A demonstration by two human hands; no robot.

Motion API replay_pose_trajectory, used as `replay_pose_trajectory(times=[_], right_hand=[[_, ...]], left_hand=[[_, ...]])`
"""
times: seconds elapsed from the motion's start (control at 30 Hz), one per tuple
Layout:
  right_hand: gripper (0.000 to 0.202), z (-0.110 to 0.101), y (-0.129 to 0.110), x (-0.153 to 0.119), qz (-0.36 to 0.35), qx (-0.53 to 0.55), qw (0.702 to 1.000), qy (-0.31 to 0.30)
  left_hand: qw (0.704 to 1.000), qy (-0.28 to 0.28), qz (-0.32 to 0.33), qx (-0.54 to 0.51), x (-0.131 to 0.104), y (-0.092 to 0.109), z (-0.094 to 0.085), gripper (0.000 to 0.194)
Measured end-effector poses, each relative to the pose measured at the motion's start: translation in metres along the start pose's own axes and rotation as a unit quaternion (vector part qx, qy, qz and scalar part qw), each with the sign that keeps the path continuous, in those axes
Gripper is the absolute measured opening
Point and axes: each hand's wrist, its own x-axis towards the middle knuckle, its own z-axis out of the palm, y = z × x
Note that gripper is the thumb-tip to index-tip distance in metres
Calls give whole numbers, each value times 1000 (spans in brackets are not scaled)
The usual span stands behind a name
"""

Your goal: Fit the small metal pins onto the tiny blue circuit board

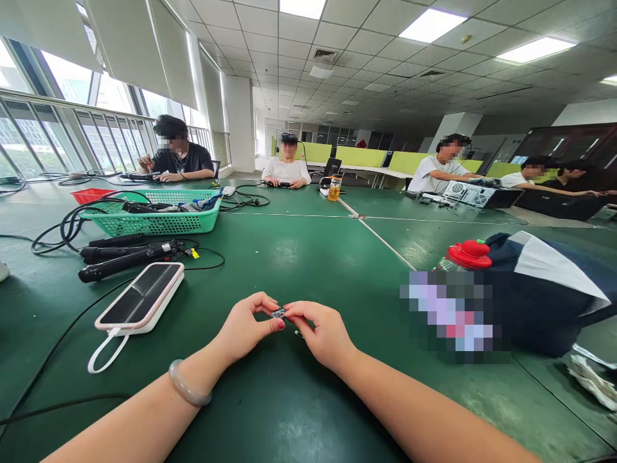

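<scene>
Small part (278, 313), roughly crosswise, between fingers (302, 309)

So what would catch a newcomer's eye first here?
Probably the bright green basket at the left of the dark green table, along with the jar's red lid at the right, beside a dark bag. Then, front and centre, the left hand and right hand meet at a tiny piece.

Both the left hand (248, 328) and the right hand (328, 334) hold a small part (278, 313) above the green table (299, 257).
</scene>
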Motion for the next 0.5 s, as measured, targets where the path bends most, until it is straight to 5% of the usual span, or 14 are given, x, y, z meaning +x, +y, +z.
replay_pose_trajectory(times=[0.33, 0.5], right_hand=[[10, -1, -2, 0, -29, -14, 999, 16], [25, -10, 0, 1, -5, -57, 997, -52]], left_hand=[[998, -17, -4, -63, 0, -2, -2, 27], [998, -5, -26, -51, 2, -6, -2, 26]])
